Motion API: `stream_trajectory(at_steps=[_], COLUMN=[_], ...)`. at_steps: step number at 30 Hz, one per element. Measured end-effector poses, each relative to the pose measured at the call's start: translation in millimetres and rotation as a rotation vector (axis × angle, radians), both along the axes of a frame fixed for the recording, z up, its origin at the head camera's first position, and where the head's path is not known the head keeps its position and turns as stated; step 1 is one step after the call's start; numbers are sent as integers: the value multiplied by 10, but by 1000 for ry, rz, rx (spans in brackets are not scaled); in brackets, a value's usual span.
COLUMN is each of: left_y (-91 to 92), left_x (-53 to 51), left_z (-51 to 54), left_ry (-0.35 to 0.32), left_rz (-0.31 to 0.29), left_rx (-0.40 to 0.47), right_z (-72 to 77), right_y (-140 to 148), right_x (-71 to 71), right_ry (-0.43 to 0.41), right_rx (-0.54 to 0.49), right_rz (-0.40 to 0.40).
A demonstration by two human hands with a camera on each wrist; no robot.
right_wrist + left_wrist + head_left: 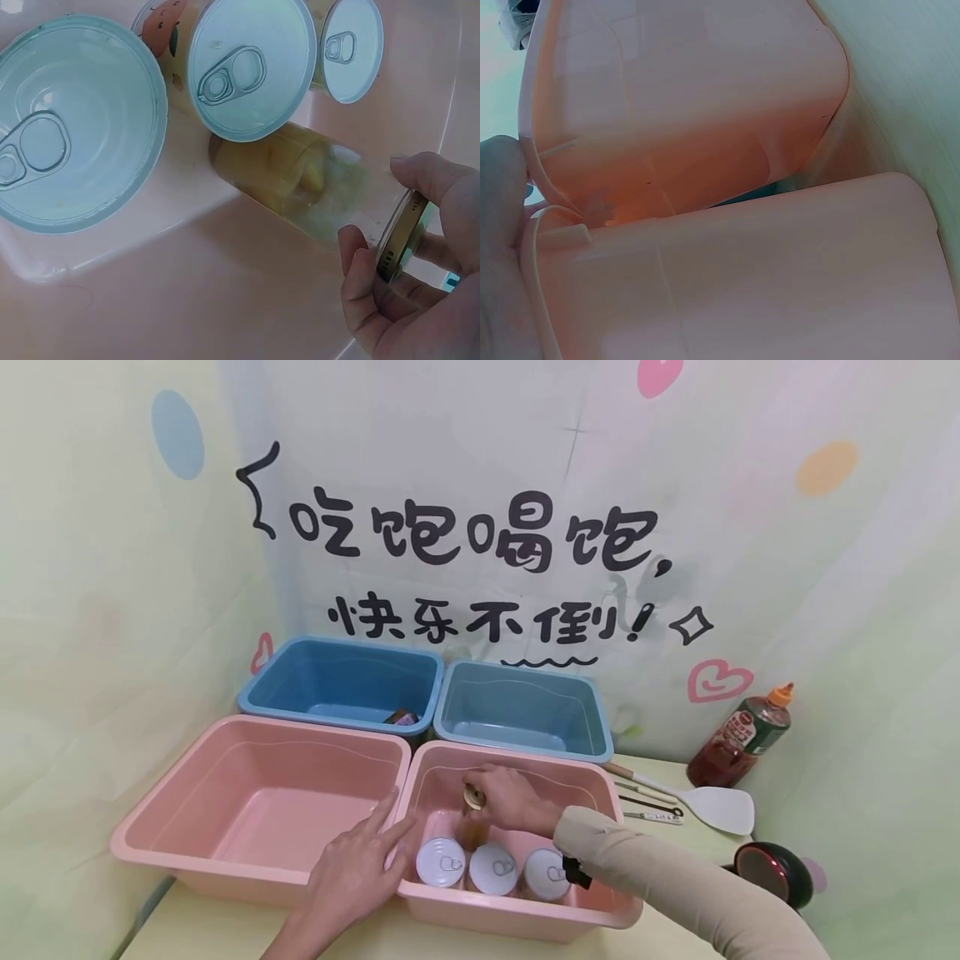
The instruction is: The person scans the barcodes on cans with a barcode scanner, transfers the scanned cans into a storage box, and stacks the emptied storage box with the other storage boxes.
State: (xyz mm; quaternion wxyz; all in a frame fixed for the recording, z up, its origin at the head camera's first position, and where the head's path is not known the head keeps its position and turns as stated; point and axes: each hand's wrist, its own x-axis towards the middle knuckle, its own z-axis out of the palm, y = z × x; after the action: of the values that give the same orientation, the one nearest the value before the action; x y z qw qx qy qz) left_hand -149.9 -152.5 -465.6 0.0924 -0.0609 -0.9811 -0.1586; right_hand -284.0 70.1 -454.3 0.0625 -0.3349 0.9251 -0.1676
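Observation:
In the head view my right hand (510, 797) reaches into the right pink bin (525, 758) and grips a glass jar (472, 832) by its gold lid. The right wrist view shows the fingers and thumb of my right hand (409, 262) round the lid of the jar (300, 180), which holds yellowish contents. Beside the jar stand three cans with pull tabs: left (440, 862), middle (492, 869) and right (546, 874). My left hand (356, 868) rests with spread fingers where the two pink bins' rims meet; in the left wrist view only part of it (502, 247) shows.
The left pink bin (262, 727) stands alongside. Behind are a blue bin (337, 722) with a small dark item (402, 717) and a lighter blue bin (525, 749). To the right lie a white spatula (720, 810) and thin utensils; a sauce bottle (738, 743) and a black-red object (772, 872) are near.

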Motion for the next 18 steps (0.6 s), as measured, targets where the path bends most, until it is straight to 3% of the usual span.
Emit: stream_trajectory(at_steps=[7,18], left_y=[4,1], left_x=[-18,-28], left_z=[1,10], left_ry=[21,4], left_rz=[-3,3], left_rx=[-1,16], right_z=[100,421], right_y=[67,248], right_x=[-4,9], right_ry=[-6,43], right_rx=[-11,-91], right_rz=[-25,56])
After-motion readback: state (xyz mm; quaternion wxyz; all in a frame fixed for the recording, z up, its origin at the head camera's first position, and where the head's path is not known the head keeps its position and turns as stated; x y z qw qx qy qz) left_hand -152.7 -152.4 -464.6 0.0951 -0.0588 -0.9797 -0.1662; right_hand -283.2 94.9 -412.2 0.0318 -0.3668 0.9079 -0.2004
